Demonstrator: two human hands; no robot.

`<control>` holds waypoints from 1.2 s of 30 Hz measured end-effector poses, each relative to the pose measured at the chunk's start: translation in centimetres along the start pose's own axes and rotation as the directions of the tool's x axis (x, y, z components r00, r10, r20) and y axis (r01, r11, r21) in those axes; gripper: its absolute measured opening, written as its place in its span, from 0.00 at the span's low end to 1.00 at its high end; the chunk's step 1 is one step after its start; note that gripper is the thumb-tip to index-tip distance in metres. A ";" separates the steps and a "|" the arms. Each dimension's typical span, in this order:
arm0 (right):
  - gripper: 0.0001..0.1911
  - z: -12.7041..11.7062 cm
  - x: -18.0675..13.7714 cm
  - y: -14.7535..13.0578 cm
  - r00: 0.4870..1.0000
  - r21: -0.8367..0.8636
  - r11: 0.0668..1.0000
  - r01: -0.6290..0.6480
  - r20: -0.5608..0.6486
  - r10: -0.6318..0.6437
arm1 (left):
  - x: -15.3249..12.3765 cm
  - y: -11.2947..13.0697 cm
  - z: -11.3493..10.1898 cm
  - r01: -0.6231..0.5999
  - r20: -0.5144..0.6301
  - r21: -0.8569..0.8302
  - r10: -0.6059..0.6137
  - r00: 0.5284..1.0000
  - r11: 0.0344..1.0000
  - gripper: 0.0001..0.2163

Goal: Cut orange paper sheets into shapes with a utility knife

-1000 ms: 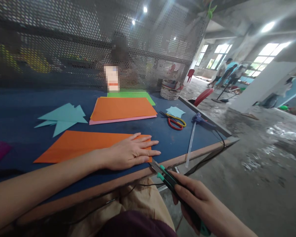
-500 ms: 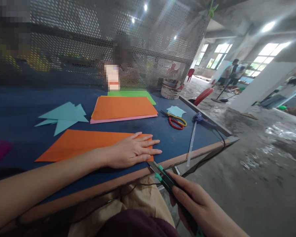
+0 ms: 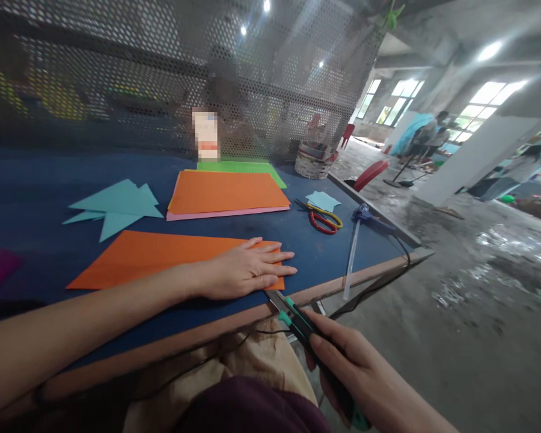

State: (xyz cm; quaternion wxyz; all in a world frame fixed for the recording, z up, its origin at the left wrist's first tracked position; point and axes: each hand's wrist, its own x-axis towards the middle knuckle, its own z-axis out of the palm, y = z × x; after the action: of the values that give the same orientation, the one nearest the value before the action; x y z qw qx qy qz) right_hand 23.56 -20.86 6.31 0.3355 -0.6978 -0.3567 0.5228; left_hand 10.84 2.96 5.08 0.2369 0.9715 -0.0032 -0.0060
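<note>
My left hand (image 3: 244, 269) lies flat with fingers spread on the right end of a folded orange paper sheet (image 3: 157, 258) on the blue table (image 3: 36, 198). My right hand (image 3: 356, 373) is closed round a green-and-black utility knife (image 3: 300, 322). The knife's blade tip sits at the table's near edge, just beside the orange sheet's lower right corner and my left fingertips.
A stack of orange, pink and green sheets (image 3: 228, 192) lies farther back. Light blue paper offcuts (image 3: 117, 207) are at left. Scissors (image 3: 322, 219), a glue gun (image 3: 363, 219) with its cord, and a basket (image 3: 313, 162) are at right. A perforated metal screen stands behind the table.
My right hand and the knife have drawn slightly back toward me and left along the table edge. My left hand stays flat on the orange sheet.
</note>
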 end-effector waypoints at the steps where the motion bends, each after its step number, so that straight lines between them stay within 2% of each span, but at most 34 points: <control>1: 0.29 0.1 0.0 -0.1 1.000 -0.009 1.000 0.003 0.009 -0.003 | 0.0 0.0 0.0 0.000 0.000 -0.005 0.000 1.000 1.000 0.20; 8: 0.22 0.9 0.3 -0.5 0.996 -0.082 0.994 0.073 -0.046 -0.077 | 0.2 0.2 0.0 0.006 -0.023 -0.002 -0.006 1.000 1.000 0.20; 11: 0.22 1.0 0.3 -0.6 0.995 -0.088 0.992 0.085 -0.034 -0.089 | -0.3 0.0 -0.7 0.043 -0.065 0.015 -0.042 0.997 0.999 0.23; 14: 0.21 0.9 0.4 -1.1 0.990 -0.090 0.987 0.136 -0.030 -0.139 | -1.6 -0.8 -2.1 0.183 -0.153 0.055 -0.173 0.973 0.981 0.32; 17: 0.21 0.7 0.6 -1.6 0.977 -0.117 0.973 0.201 -0.055 -0.208 | -3.2 -1.8 -3.4 0.352 -0.201 0.092 -0.329 0.923 0.931 0.37; 23: 0.31 0.0 1.3 -0.6 0.993 -0.071 0.991 0.113 0.045 -0.110 | -4.3 -2.4 -4.2 0.507 -0.183 0.110 -0.484 0.856 0.855 0.33; 29: 0.32 -0.7 1.3 0.1 0.995 -0.053 0.997 0.060 0.088 -0.056 | -4.3 -2.2 -3.8 0.553 -0.196 0.153 -0.523 0.830 0.819 0.24; 34: 0.27 -0.7 1.2 -0.3 0.996 -0.033 0.998 0.053 0.069 -0.050 | -4.6 -1.7 -3.5 0.596 -0.290 0.197 -0.535 0.793 0.778 0.26; 36: 0.26 -0.5 1.1 -0.5 0.998 -0.027 0.998 0.050 0.041 -0.049 | -4.6 -1.3 -3.3 0.560 -0.338 0.211 -0.478 0.811 0.801 0.26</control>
State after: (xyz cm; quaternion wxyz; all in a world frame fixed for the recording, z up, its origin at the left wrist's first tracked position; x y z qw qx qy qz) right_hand 24.21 -19.71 6.28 0.3312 -0.6826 -0.3881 0.5232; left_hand 6.25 5.67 7.46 0.0734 0.9503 0.2964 0.0607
